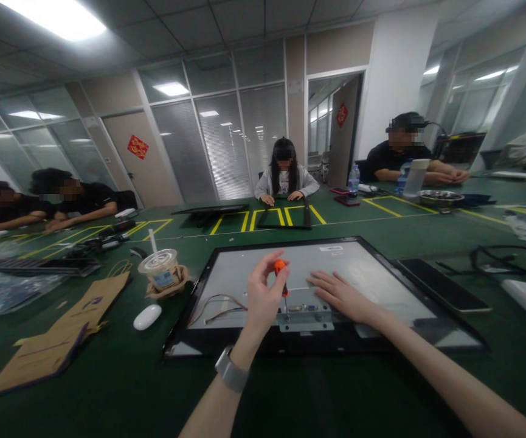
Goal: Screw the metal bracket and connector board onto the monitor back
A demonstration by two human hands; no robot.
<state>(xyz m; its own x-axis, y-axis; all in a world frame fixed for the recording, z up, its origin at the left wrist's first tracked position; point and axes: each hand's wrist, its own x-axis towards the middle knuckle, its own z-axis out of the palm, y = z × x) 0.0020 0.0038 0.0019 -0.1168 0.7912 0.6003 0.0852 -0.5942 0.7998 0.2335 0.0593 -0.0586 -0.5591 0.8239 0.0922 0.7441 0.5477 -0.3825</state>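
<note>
Left hand [264, 285] pinches one orange screwdriver [281, 266]; right hand [341, 297] lies spread on one panel [233, 267]

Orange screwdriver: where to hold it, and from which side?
Probably by the orange screwdriver handle, from above left: it stands near upright, thick end uppermost, thin shaft below. The left hand pinches it there; the right hand lies to its right.

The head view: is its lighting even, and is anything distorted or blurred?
Head view: the ceiling lamp is blown out, the green table dim; head view: the door at left leans, probably lens distortion; head view: the label on the panel is too soft to read.
</note>
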